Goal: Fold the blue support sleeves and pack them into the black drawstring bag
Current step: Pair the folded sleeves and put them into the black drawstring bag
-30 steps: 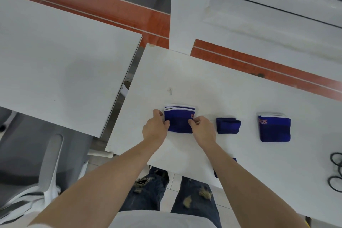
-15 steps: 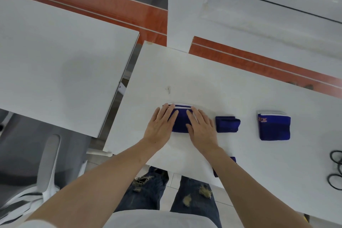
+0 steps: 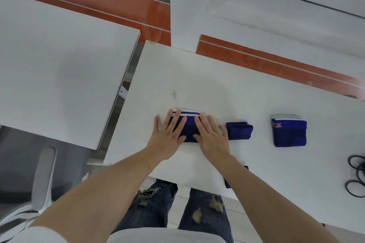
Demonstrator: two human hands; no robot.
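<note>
Folded blue sleeve (image 3: 188,129) lies on white desk (image 3: 197,77); left hand (image 3: 167,136) and right hand (image 3: 212,138) press it flat, fingers (image 3: 178,118) straight, slightly spread.

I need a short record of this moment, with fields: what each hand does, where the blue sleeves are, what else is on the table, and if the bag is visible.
left hand: flat, fingers straight, pressing the folded sleeve
right hand: flat, pressing the same sleeve
small folded sleeve: just right of the right hand
far sleeve: folded, white edge and orange logo, further right
hidden blue piece: at the near table edge, mostly behind the right forearm
table: white
black cord: at the right edge
black bag: not in view
</note>
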